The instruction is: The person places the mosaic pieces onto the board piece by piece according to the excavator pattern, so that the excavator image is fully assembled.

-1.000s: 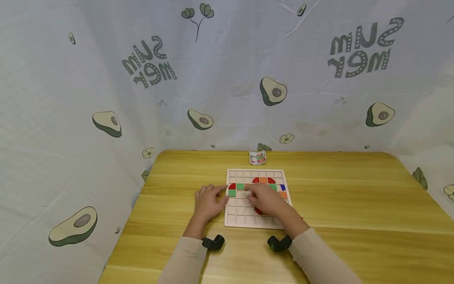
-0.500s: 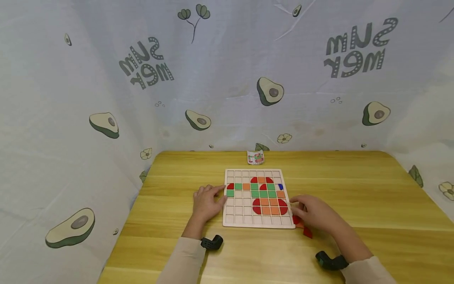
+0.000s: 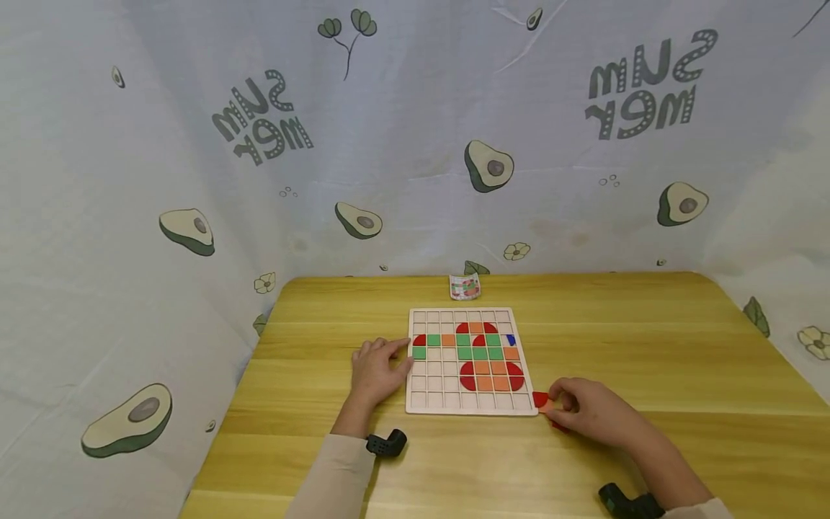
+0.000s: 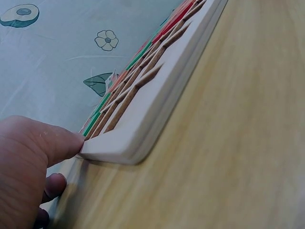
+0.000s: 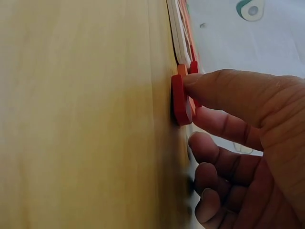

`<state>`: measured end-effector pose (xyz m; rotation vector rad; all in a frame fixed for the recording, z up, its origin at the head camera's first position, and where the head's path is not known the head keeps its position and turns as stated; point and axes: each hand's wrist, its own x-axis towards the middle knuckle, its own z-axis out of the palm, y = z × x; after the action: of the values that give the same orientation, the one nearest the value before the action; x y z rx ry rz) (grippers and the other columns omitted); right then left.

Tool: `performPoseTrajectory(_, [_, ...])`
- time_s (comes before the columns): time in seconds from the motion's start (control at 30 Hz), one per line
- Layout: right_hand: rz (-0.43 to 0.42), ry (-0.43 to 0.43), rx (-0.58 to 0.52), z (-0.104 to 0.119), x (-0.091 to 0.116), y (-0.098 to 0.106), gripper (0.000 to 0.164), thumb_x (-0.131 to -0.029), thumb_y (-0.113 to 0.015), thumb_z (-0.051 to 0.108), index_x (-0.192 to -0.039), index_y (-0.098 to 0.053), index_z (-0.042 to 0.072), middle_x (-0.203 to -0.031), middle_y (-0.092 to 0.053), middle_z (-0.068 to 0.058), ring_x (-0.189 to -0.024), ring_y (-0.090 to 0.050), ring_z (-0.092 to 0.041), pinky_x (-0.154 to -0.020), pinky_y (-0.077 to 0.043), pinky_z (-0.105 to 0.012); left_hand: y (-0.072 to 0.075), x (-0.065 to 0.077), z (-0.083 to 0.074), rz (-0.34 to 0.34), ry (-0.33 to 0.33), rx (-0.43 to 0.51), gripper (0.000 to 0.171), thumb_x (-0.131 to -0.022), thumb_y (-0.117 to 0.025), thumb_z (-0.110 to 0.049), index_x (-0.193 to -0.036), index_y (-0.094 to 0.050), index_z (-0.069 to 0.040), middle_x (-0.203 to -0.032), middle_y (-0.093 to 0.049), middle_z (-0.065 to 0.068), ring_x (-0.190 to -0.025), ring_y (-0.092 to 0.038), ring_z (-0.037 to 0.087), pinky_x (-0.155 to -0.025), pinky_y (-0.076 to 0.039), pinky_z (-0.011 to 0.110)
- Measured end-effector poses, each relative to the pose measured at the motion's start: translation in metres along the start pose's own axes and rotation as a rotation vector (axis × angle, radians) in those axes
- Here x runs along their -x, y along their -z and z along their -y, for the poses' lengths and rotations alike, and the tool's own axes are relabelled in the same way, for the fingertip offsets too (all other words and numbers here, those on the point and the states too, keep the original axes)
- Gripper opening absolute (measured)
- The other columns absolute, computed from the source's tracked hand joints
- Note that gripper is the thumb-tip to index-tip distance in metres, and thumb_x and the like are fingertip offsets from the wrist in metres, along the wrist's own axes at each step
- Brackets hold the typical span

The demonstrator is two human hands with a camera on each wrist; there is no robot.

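A pale wooden grid board point(image 3: 428, 401) lies on the table, with red rounded, green and orange square tiles in some of its cells. My left hand point(image 3: 374, 371) rests at the board's left side, thumb and forefinger touching its edge. Off the lower right corner, my right hand point(image 3: 593, 412) pinches an orange tile point(image 3: 545, 406) between thumb and forefinger. Beside it lie a red tile point(image 3: 540, 398) and another red piece point(image 5: 179, 102), which the thumb overlaps in the right wrist view. The fingers partly hide these loose tiles.
A small picture card point(image 3: 465, 287) with a coloured grid pattern stands behind the board, near the table's back edge. A blue piece point(image 3: 511, 339) sits in a right-hand cell. White cloth printed with avocados point(image 3: 489, 166) hangs around the wooden table point(image 3: 648, 346).
My right hand has moved from over the board to the loose tiles at its lower right, uncovering the tiles in the cells. The left hand stays at the board's left edge.
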<state>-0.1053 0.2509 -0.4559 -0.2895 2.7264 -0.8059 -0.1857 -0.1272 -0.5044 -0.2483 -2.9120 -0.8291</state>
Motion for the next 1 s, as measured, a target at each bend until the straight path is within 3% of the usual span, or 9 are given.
performPoseTrajectory(0.13, [-0.016,-0.006,0.036,0.002,-0.001,0.0,0.023,-0.09,-0.077,0.036,-0.095,-0.067,0.016,-0.075,-0.052,0.004,-0.062,-0.044,-0.006,-0.06,-0.037,-0.025,0.0,-0.001,-0.001,-0.002,0.003,0.002,0.041,-0.093,-0.068,-0.042,-0.132,-0.07,-0.029,-0.095,-0.062,-0.004,-0.09,-0.047,0.017,-0.085,-0.033,0.04])
performPoseTrajectory(0.4, [-0.026,-0.098,0.113,0.001,0.0,0.006,0.018,-0.088,-0.078,0.029,-0.091,-0.068,0.014,-0.072,-0.054,0.003,-0.064,-0.047,-0.014,-0.059,-0.037,-0.027,-0.001,-0.001,0.001,-0.012,-0.006,0.005,0.041,-0.092,-0.068,-0.042,-0.131,-0.071,-0.029,-0.093,-0.062,-0.005,-0.089,-0.048,0.017,-0.085,-0.033,0.041])
performPoseTrajectory(0.63, [-0.087,-0.076,0.14,0.001,0.003,0.014,0.02,-0.091,-0.075,0.032,-0.093,-0.071,0.012,-0.074,-0.056,0.005,-0.064,-0.047,-0.012,-0.058,-0.038,-0.026,0.001,-0.001,0.0,-0.001,0.006,0.01,0.041,-0.092,-0.068,-0.042,-0.131,-0.07,-0.029,-0.094,-0.062,-0.005,-0.09,-0.047,0.017,-0.087,-0.033,0.042])
performPoseTrajectory(0.87, [-0.084,-0.057,0.109,0.03,-0.009,0.017,0.029,-0.092,-0.075,0.036,-0.104,-0.071,0.01,-0.075,-0.057,0.004,-0.062,-0.048,-0.013,-0.053,-0.039,-0.027,0.002,0.001,0.0,0.002,0.012,0.012,0.041,-0.092,-0.069,-0.041,-0.131,-0.07,-0.029,-0.094,-0.062,-0.004,-0.089,-0.046,0.017,-0.086,-0.032,0.041])
performPoseTrajectory(1.0, [-0.08,-0.011,0.111,0.053,-0.022,0.009,0.026,-0.092,-0.075,0.038,-0.1,-0.07,0.013,-0.074,-0.055,0.005,-0.061,-0.048,-0.012,-0.053,-0.038,-0.026,0.003,0.001,-0.002,0.005,0.01,0.02,0.041,-0.093,-0.068,-0.041,-0.132,-0.07,-0.029,-0.095,-0.062,-0.004,-0.089,-0.046,0.017,-0.087,-0.032,0.042])
